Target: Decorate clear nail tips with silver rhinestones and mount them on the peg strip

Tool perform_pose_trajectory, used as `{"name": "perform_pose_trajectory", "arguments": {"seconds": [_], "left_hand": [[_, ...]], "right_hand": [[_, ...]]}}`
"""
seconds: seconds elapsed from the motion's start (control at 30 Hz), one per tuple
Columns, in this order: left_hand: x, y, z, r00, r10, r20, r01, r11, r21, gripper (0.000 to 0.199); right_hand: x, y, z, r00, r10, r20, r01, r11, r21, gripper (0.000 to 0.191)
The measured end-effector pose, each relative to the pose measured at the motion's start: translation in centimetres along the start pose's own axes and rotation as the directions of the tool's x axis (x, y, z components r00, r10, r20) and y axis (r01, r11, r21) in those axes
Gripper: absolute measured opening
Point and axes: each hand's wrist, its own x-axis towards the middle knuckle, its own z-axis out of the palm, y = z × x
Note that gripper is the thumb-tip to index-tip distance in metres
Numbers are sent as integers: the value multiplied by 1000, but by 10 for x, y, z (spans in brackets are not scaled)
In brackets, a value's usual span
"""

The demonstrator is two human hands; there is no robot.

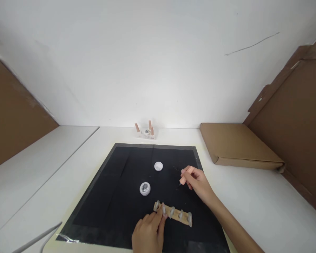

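My left hand (149, 232) is closed at the near side of the mat, its fingertips pinching a false nail at the left part of a tan strip (176, 214). Several greyish, see-through false nails stand along that strip. Over to the right, my right hand (196, 181) grips a peach nail polish brush cap (183, 180), its dark tip pointing down toward the mat. A round white jar (145, 189) with silvery, glittery contents sits left of centre. Beyond it lies a white lid (158, 166).
A black mat (102, 196) covers the middle of the white table. Behind it, a clear holder (143, 136) carries peach-capped bottles (152, 132). A flat cardboard box (242, 146) lies at the right, and cardboard panels stand at both sides. A cable (39, 239) runs at the lower left.
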Motion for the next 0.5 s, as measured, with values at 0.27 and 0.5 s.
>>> {"name": "perform_pose_trajectory", "arguments": {"seconds": [0.27,0.5], "left_hand": [[1,2,-3,997,-69,-34,63,986,-154,35],[-1,3,-13,997,-73,-37,59,953,-299,57]], "right_hand": [[1,1,4,1000,8,-2,-8,1000,-16,27],[-3,-5,6,1000,4,-7,-4,999,-32,27]]}}
